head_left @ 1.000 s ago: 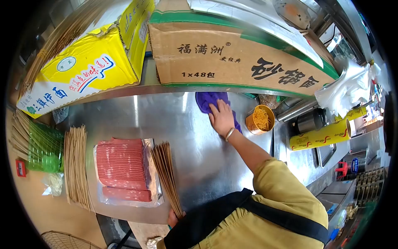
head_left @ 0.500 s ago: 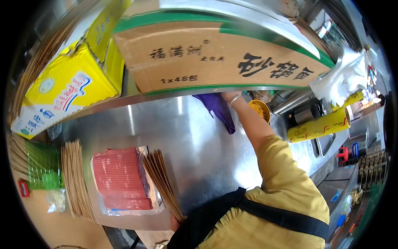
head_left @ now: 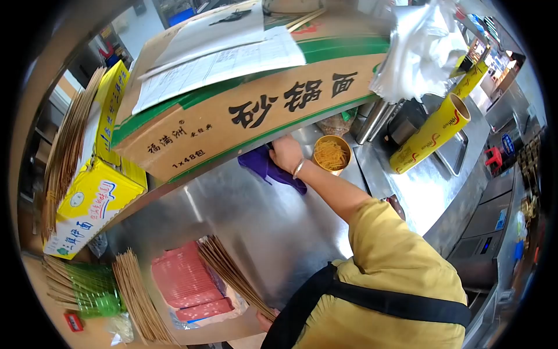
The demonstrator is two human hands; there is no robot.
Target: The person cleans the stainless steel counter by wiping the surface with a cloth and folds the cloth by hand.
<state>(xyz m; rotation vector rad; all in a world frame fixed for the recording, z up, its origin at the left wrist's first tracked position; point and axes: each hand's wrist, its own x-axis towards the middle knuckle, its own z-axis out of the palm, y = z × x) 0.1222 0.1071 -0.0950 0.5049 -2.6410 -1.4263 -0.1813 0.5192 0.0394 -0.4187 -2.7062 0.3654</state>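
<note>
At the back of the steel worktop, my right hand (head_left: pixel 286 153), with a bracelet at the wrist, is closed on a purple cloth (head_left: pixel 261 167) that lies bunched under the box shelf. Low in the view, my left hand (head_left: pixel 265 321) shows only in part beside my black apron. Its fingers are round the lower end of a bundle of wooden skewers (head_left: pixel 232 272). Left of that bundle, a slab of pink sliced meat (head_left: pixel 185 278) rests on a plastic wrapper. Another pale skewer bundle (head_left: pixel 142 299) lies farther left.
A large noodle carton (head_left: pixel 250 116) and a yellow box (head_left: pixel 96 200) stand on a raised shelf along the back. Right of my hand are a bowl of yellow shreds (head_left: pixel 332 153), a yellow film roll (head_left: pixel 430 134) and a metal tray (head_left: pixel 451 152). A green basket (head_left: pixel 96 291) sits at left.
The view has swung and shifted, so the carton and meat sit differently in it. My right hand shows fully on the purple cloth, where the carton edge hid part of it earlier.
</note>
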